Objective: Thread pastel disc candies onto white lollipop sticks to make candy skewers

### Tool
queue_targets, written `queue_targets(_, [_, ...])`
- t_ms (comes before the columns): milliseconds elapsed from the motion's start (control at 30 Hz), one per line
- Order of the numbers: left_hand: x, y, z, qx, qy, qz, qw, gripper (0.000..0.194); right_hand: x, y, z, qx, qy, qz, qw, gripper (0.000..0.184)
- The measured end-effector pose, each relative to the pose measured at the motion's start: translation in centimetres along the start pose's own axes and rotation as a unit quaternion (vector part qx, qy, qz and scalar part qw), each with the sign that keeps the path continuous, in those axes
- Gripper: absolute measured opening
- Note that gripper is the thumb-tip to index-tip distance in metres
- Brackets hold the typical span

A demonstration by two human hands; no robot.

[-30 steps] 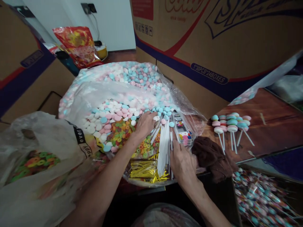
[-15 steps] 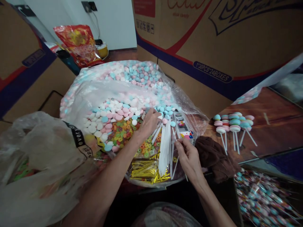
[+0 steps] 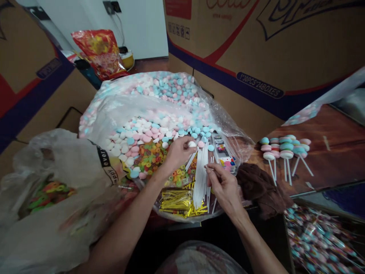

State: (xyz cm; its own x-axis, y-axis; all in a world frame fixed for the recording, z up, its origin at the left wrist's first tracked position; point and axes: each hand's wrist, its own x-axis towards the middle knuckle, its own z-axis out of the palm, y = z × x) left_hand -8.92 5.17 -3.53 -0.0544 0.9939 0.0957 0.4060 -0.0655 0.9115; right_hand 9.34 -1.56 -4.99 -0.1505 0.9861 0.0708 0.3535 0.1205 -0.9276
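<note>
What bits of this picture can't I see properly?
All in the head view:
The full length of the white stick in the right hand: the hand covers it.
What's under the left hand: hidden by that hand.
Lettering on the big carton: cut off at the top.
Sweets pile: blurred, cut off by the bottom edge.

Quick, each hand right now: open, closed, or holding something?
Left hand: closed on a white candy.
Right hand: pinched shut, apparently on a stick, mostly hidden.
</note>
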Motion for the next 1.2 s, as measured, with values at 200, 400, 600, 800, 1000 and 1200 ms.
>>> queue_targets(200, [-2.7,-0.1,-0.7,-0.175,0.037,-0.064,0.982,0.019,-0.5,-0.8,1.0,0.024,-0.031,-0.011,0.999,0.024])
queue_targets(400, [-3.7,0.2,-0.7,-0.215,0.068,-0.093,0.970,0.026,-0.8,-1.2,1.5,0.052,-0.055,0.000,0.997,0.025])
queue_targets(600, [-4.2,-0.1,-0.8,-0.241,0.032,-0.092,0.966,0.025,-0.6,-1.0,1.7,0.032,-0.060,-0.001,0.998,0.025])
queue_targets(800, [-4.2,-0.5,-0.8,-0.222,0.017,-0.091,0.971,0.034,-0.2,-1.2,1.9,0.036,-0.073,-0.002,0.997,0.025])
queue_targets(1000, [-4.5,-1.1,-0.2,-0.131,0.057,-0.054,0.988,0.031,0.3,-1.4,2.2,0.008,-0.068,0.004,0.998,0.026])
queue_targets(1200, [-5.2,-0.6,0.1,-0.013,0.092,-0.011,0.996,0.035,1.0,-1.7,3.5,0.034,-0.045,0.006,0.998,0.026])
